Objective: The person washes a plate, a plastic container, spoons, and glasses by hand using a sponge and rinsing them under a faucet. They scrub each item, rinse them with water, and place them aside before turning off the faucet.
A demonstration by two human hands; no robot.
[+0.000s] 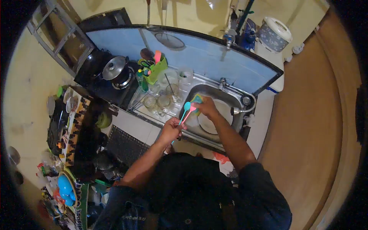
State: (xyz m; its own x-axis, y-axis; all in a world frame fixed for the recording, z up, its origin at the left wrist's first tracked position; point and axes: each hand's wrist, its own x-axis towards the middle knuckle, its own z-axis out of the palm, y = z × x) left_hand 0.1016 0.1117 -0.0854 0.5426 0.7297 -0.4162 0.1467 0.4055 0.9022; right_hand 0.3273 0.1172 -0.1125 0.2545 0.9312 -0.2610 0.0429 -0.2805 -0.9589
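Observation:
My left hand [171, 130] grips the handles of two plastic spoons, a teal spoon [186, 108] and a pink spoon [190, 112], held together over the front rim of the steel sink [226, 96]. My right hand [206, 106] presses a yellow-green sponge [196, 99] against the spoon heads. A white plate [214, 119] lies in the sink basin under my right forearm.
Several glass jars and cups [163, 100] stand on the drainboard left of the sink. A green utensil holder [156, 69] sits behind them. A lidded pot [115, 68] rests on the stove at left. A tap [239, 110] juts over the sink's right side. A rice cooker [274, 34] stands far right.

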